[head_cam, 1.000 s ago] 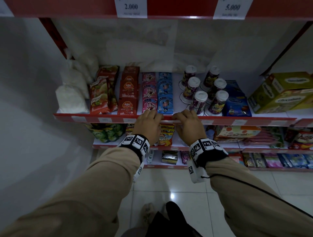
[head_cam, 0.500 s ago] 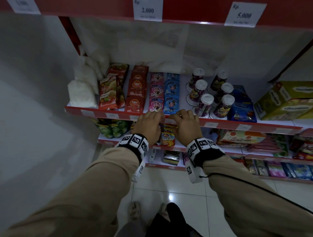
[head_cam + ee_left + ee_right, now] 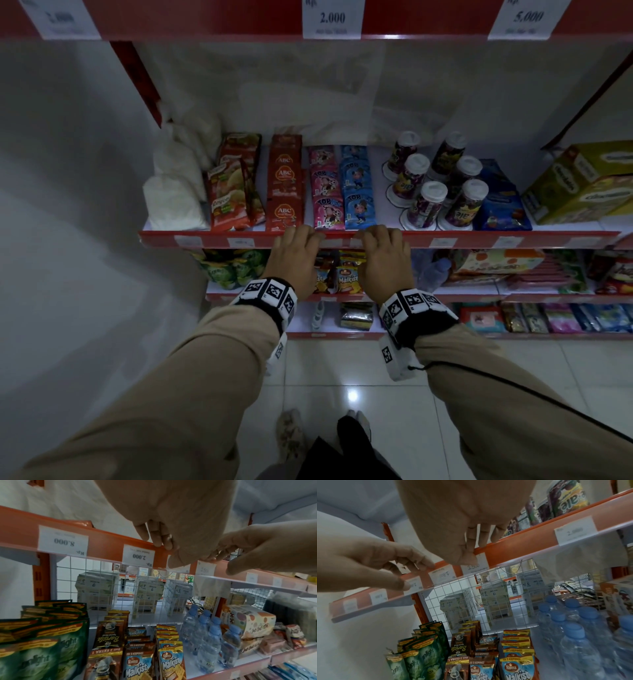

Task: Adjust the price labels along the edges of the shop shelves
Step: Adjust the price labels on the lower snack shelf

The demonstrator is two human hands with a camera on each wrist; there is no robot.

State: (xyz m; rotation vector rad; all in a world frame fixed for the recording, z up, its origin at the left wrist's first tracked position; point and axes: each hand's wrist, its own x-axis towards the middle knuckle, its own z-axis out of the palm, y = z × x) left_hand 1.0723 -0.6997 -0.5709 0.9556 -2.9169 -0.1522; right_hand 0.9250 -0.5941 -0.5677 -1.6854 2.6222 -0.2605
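You are hooking both hands over the front edge of the middle shelf (image 3: 428,235), left hand (image 3: 297,257) and right hand (image 3: 384,261) side by side, with a short stretch of red label rail showing in the gap between them. Each grip is lying narrow on that edge: fingers curling over the top lip, thumbs pressing the rail face from below, the left thumb (image 3: 402,585) on one price label (image 3: 414,584) and the right thumb (image 3: 467,559) on another label (image 3: 475,563). The rail is running level left to right with the labels strung along it, six lidded cups (image 3: 433,197) are standing just behind the edge to your right, and floor tiles (image 3: 342,373) are lying open below your wrists.
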